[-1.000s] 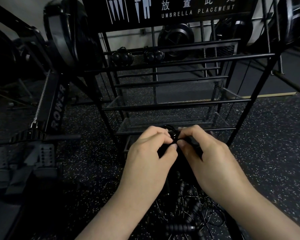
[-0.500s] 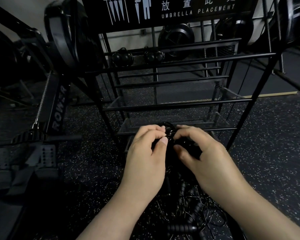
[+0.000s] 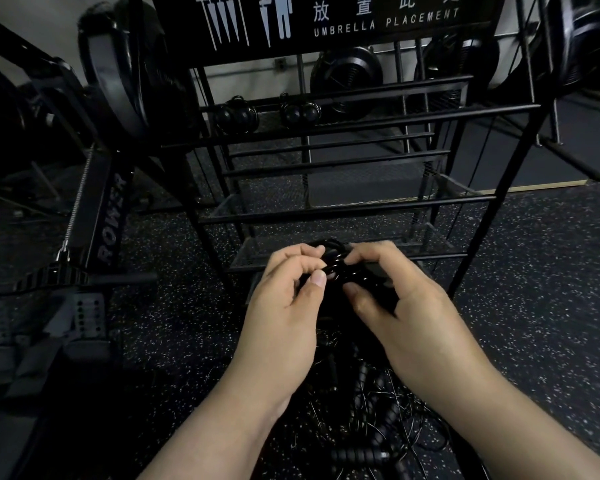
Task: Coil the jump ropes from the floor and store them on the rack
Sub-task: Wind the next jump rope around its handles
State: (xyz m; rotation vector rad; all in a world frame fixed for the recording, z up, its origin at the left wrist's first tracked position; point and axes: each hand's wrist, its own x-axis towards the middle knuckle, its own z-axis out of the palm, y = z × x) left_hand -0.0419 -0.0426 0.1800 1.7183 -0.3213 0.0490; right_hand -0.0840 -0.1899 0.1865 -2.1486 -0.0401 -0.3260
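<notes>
Left hand [image 3: 284, 306]: fingers curled, pinching the thin black coiled jump rope [image 3: 336, 268].
Right hand [image 3: 406, 313]: gripping the same coil.
Handling: likely light, springy, tangle-prone; hold across the loops.

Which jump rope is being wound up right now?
The black coil held between both hands, in front of the rack. The other ropes lie tangled on the floor below.

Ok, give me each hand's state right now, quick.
Left hand: fingers curled, pinching the coiled jump rope.
Right hand: fingers curled round the same coiled jump rope, holding it.
</notes>
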